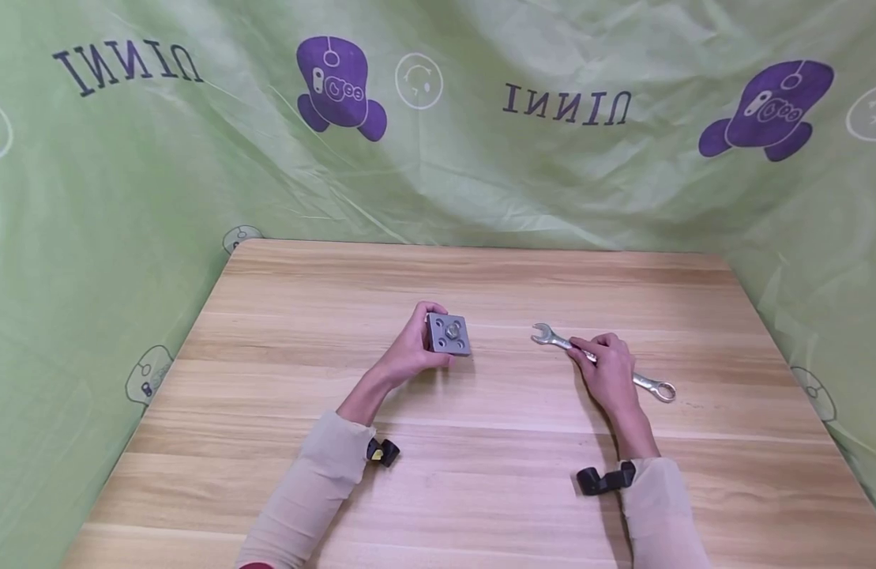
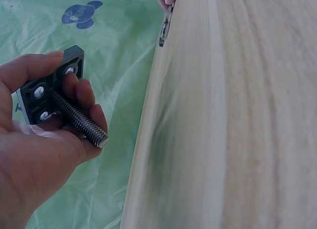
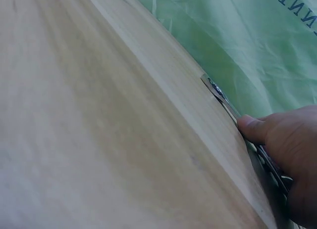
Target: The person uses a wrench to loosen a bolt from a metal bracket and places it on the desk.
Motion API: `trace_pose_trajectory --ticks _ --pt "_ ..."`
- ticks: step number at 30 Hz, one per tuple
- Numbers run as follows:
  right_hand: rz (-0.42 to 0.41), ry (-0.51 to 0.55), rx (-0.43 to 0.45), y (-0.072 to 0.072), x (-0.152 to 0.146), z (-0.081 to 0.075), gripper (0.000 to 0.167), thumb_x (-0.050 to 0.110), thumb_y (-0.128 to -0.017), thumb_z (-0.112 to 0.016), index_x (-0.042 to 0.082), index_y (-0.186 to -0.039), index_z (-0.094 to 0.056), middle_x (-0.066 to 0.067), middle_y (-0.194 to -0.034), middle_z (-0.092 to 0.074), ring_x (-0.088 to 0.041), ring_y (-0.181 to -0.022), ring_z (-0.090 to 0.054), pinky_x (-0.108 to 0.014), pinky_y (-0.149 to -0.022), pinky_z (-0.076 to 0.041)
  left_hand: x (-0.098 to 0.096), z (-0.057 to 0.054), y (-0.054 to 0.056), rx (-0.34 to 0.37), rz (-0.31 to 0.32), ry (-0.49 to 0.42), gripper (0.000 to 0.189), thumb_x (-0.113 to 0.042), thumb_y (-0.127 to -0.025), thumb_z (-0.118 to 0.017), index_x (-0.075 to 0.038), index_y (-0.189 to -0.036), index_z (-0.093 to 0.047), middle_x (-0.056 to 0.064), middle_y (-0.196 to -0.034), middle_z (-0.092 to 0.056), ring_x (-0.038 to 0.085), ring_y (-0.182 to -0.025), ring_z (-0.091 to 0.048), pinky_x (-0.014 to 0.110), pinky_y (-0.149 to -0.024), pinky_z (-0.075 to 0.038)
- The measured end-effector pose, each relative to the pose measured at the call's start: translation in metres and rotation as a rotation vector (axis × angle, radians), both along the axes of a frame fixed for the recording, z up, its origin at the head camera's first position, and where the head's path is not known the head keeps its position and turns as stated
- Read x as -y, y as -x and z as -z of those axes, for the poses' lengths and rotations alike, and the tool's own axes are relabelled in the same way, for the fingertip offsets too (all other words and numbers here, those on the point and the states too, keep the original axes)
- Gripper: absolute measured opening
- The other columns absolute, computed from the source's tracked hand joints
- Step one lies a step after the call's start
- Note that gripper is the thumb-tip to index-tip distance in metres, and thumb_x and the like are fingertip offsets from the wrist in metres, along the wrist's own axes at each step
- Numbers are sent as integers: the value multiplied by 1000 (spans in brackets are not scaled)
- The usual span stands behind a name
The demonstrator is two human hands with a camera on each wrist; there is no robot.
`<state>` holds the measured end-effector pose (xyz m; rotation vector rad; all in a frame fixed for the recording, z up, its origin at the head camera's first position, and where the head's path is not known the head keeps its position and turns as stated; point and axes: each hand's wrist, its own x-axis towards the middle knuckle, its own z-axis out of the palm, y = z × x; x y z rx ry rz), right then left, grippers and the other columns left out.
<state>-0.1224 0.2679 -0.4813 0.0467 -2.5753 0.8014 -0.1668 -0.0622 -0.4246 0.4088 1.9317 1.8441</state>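
Observation:
My left hand point(image 1: 411, 345) holds a grey square plate point(image 1: 451, 348) by its edges above the table. Corner holes mark the plate, and a bolt point(image 2: 81, 121) runs through its middle. The hex head faces up in the head view; in the left wrist view the threaded shank sticks out of the ribbed underside past my fingers. To the right, my right hand point(image 1: 608, 371) pinches a silver combination wrench point(image 1: 648, 384) at mid-shaft. Its open end points to the left toward the plate, and its ring end lies out past the hand on the right. My palm covers part of the shaft.
Both hands are over a wood-grain table point(image 1: 480, 474). A green printed cloth point(image 1: 466, 190) hangs behind it and along both sides. Black camera mounts point(image 1: 604, 480) sit on both sleeve cuffs.

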Motion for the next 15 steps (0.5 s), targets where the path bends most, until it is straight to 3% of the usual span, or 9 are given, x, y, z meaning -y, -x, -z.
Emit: trace_pose_trajectory --ticks 5,9,15 --pt "-6 11 37 1 1 -3 22 8 -84 -77 -1 -104 -76 -25 -89 -64 -41 -84 -56 -52 -75 -38 1 -1 0 -15 7 3 76 17 -74 -67 -1 -137 -28 37 -131 -56 31 -105 -68 35 -92 -60" --pt "-5 15 118 1 0 -8 27 13 -87 -75 -2 -110 -74 -27 -96 -65 -42 -91 -56 -54 -81 -39 0 -2 -1 -10 16 20 75 16 -75 -68 -2 -138 -31 37 -130 -57 36 -109 -68 36 -92 -60" --pt "-15 13 159 0 7 -36 32 15 -91 -72 -2 -117 -70 -28 -110 -64 -44 -105 -56 -59 -90 -36 -2 -2 -3 -13 18 40 75 13 -75 -72 -4 -138 -35 35 -129 -59 33 -108 -68 35 -92 -60"
